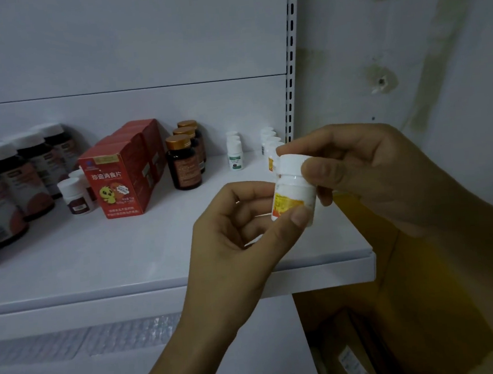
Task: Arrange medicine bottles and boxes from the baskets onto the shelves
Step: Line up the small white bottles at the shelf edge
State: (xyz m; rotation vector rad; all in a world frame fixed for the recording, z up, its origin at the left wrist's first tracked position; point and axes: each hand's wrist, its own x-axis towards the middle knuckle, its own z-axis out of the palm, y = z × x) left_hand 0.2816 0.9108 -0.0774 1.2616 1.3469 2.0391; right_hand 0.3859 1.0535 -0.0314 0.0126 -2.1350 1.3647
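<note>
While both hands are closed on it, the small white bottle with a yellow and orange label is held upright in the air, in front of the right end of the white shelf. The left hand pinches the lower body of the bottle between thumb and fingers. The right hand grips the white cap from above and from the right. Just behind the bottle, near the slotted upright, a row of similar small white bottles stands on the shelf. Further left stand small bottles with green labels, amber bottles with gold caps, red boxes and large dark bottles with white caps.
</note>
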